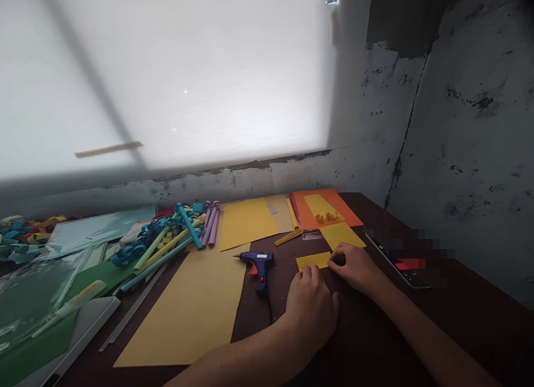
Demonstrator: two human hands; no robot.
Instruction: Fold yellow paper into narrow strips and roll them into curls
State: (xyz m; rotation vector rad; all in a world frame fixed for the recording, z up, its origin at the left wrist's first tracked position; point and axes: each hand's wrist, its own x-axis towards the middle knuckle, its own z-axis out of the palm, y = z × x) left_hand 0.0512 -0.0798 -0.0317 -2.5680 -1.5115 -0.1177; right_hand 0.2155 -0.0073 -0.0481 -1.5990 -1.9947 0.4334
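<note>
A small yellow paper strip [312, 261] lies on the dark table in front of me. My left hand [311, 303] has its fingers curled together over the near edge of this strip; the fingertips are partly hidden. At the strip's right end, the thumb and forefinger of my right hand [354, 267] pinch the paper. Just beyond lies another yellow paper piece [344, 237]. To the left of my hands rests a dark blue glue gun [258, 259] with an orange trigger, its nozzle towards the left.
Left of the glue gun lies a large tan paper sheet [187, 309]. Behind are yellow sheets [248, 223], an orange sheet [334, 201] with small curled strips, and purple paper rolls [212, 226]. A phone [394, 262] lies at right. Blue paper coils [144, 239] crowd the left.
</note>
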